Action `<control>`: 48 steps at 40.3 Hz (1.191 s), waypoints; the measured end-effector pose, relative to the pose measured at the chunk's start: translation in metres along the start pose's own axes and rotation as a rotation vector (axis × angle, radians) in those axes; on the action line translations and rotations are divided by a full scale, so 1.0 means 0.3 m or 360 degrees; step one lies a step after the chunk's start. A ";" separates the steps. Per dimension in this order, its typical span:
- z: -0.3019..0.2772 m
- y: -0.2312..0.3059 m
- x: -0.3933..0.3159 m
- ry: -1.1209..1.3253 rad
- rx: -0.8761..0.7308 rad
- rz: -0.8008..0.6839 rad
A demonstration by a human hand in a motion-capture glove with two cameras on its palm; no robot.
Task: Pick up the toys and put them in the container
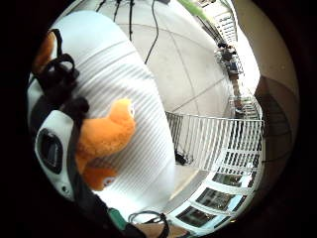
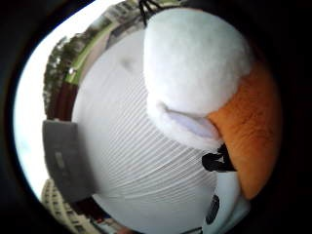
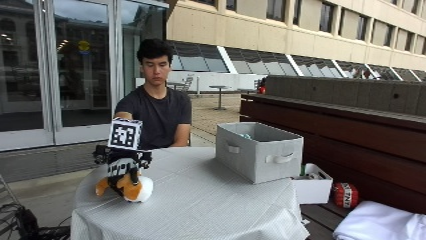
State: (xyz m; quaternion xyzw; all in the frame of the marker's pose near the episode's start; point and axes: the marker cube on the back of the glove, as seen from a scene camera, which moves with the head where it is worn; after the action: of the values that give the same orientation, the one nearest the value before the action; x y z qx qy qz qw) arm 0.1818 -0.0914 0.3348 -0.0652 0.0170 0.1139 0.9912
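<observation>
An orange and white plush toy [image 3: 126,188] sits on the white-clothed round table [image 3: 200,205] near its left edge. My gloved right hand [image 3: 123,167] comes down on it from above, fingers curled round its body. The thumb side palm view is filled by the toy's white and orange fur [image 2: 204,78]; the little finger side palm view shows its orange limbs [image 1: 101,141] against the cloth. The grey fabric container [image 3: 258,150] stands at the far right of the table, open at the top, with something teal just showing inside.
A white box [image 3: 311,185] and a red item [image 3: 345,194] sit on the wooden bench beside the table at right. White fabric [image 3: 379,225] lies at the lower right. Bare tablecloth lies between the toy and the container.
</observation>
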 end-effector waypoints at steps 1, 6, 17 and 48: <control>-0.010 0.000 0.003 0.0005 0.0000 0.0013; -0.054 0.003 0.022 -0.0086 -0.0139 0.0088; -0.237 -0.015 -0.012 -0.0101 0.0057 -0.0081; -1.191 0.339 -0.838 -0.0210 0.0406 -0.0384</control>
State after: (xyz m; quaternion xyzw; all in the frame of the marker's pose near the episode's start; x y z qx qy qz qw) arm -0.0928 -0.0969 -0.0197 0.0672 -0.0416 -0.0048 0.9969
